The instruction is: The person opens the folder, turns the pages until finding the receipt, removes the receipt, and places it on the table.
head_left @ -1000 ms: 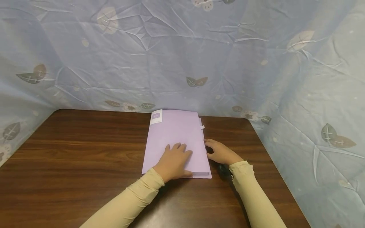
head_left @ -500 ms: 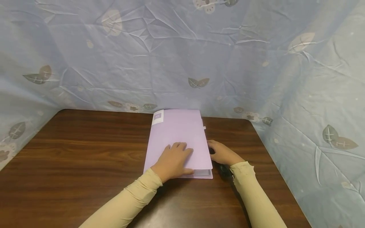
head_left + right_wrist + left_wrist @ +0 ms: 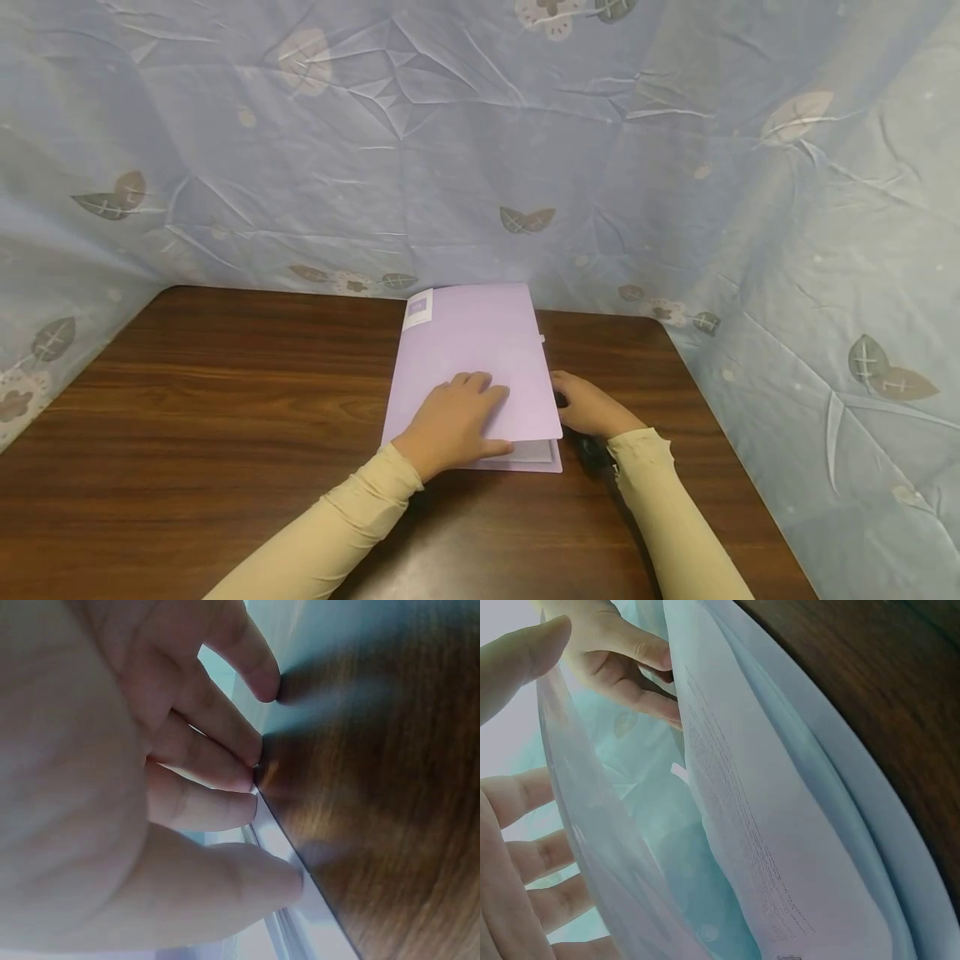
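Note:
A light purple folder [image 3: 472,358] lies on the brown table, its top cover raised along the right and front edges. My left hand [image 3: 453,421] rests on that cover with fingers spread, its thumb at the front edge near the gap. In the left wrist view, a printed white sheet [image 3: 757,817] shows inside, below the lifted translucent cover [image 3: 600,810]. My right hand [image 3: 588,404] is at the folder's right side. Its fingertips and thumb touch the lower edge [image 3: 322,922] of the folder, close over the table, in the right wrist view.
The wooden table [image 3: 247,400] extends left, right and in front of the folder. A blue patterned cloth [image 3: 337,167] hangs behind and along the sides. A white label [image 3: 417,308] sits at the folder's far left corner. A dark object [image 3: 591,454] lies beneath the right wrist.
The folder's top cover has risen at its right and front edges, widening the gap and exposing the pages. Both hands have kept nearly the same places.

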The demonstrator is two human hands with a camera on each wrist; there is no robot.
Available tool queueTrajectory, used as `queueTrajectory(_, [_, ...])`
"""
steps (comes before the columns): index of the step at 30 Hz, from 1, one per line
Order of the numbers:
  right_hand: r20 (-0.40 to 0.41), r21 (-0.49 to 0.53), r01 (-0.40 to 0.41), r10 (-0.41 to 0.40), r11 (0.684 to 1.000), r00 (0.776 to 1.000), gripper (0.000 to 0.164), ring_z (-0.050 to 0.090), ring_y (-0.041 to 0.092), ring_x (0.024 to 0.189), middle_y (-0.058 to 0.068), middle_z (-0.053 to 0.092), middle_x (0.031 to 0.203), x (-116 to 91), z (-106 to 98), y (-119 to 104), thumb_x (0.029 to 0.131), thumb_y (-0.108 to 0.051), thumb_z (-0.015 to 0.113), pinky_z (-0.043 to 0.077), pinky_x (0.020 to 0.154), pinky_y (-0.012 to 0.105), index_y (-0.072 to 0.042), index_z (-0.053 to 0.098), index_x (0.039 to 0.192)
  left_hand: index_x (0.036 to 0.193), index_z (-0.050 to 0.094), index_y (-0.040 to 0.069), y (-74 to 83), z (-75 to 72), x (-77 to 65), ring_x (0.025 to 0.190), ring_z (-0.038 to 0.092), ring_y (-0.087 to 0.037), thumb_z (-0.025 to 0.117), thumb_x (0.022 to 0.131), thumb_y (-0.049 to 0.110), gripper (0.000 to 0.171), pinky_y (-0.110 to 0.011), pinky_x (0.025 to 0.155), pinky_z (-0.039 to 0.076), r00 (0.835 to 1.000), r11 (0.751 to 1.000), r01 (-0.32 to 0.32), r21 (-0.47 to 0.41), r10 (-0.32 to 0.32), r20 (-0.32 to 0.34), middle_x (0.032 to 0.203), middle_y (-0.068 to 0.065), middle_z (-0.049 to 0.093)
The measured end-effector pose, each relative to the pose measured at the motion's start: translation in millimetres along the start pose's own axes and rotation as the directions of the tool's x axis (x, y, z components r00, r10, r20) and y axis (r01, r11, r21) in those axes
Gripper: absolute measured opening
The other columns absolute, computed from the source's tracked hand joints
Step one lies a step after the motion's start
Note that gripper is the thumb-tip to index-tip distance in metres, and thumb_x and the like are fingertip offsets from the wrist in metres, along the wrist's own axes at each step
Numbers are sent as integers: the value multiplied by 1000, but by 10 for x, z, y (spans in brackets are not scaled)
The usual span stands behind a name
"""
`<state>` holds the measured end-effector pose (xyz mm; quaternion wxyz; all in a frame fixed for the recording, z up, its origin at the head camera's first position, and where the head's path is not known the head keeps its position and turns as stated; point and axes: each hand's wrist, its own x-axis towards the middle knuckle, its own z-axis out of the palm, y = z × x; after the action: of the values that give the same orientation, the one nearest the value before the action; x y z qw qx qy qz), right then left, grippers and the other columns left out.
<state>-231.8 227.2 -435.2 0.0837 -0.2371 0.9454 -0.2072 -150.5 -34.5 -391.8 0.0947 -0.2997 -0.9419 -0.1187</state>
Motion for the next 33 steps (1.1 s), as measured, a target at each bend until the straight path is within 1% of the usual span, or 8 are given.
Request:
queueTrajectory(8, [1, 7, -2, 2, 1000, 1000, 54, 50, 41, 140, 20, 55, 149, 1, -4, -1, 92, -15, 76, 38, 116, 56, -3, 61, 142, 132, 68, 12, -17, 4, -3, 118, 62, -35, 79, 82, 61, 70, -50, 94, 55, 999, 1000, -4, -24, 4, -36, 130, -14, 65])
queueTrajectory(11, [-9, 18, 15, -15, 1000, 1000, 51, 50, 40, 140, 20, 56, 147, 1, 2, 7, 92, -14, 76, 38, 116, 56, -3, 62, 140, 130, 69, 12, -14, 7, -1, 116, 62, -35, 80, 82, 61, 70, -50, 92, 56, 999, 999, -8, -31, 7, -49, 129, -14, 65])
queueTrajectory(16, [-15, 46, 38, -38, 998, 999, 47, 50, 38, 141, 18, 58, 147, 6, 15, 26, 94, -13, 74, 37, 117, 56, -4, 64, 139, 130, 69, 11, -4, 9, 6, 116, 63, -36, 80, 81, 60, 70, -50, 92, 56, 998, 999, -8, -41, 6, -55, 128, -14, 65])
queueTrajectory(22, [-20, 32, 64, -64, 997, 998, 47, 50, 38, 141, 17, 58, 147, 12, 13, 39, 94, -13, 74, 37, 117, 56, -5, 64, 139, 130, 68, 11, -10, -18, -1, 115, 63, -36, 81, 81, 59, 70, -51, 89, 57, 997, 999, -13, -42, 10, -70, 127, -15, 65])
queueTrajectory(25, [-26, 23, 79, -78, 997, 997, 46, 52, 37, 139, 16, 60, 145, 20, 6, 39, 94, -14, 74, 37, 117, 55, -6, 65, 139, 131, 68, 11, -32, -31, -14, 113, 63, -36, 82, 80, 59, 71, -51, 86, 57, 995, 999, -29, -38, 25, -97, 126, -14, 66])
queueTrajectory(29, [-25, 23, 77, -76, 997, 997, 46, 53, 35, 138, 13, 62, 143, 22, 0, 34, 94, -14, 75, 39, 116, 54, -8, 65, 139, 133, 66, 13, -60, -64, -33, 111, 63, -34, 82, 80, 59, 73, -49, 84, 57, 989, 998, -55, -24, 52, -136, 124, -13, 66])
queueTrajectory(33, [-21, 24, 62, -62, 998, 998, 47, 53, 35, 139, 13, 62, 144, 15, -4, 27, 95, -14, 75, 38, 116, 54, -8, 63, 140, 136, 65, 14, -75, -121, -43, 112, 64, -33, 82, 81, 58, 73, -48, 88, 56, 980, 996, -90, -2, 88, -177, 124, -12, 66])
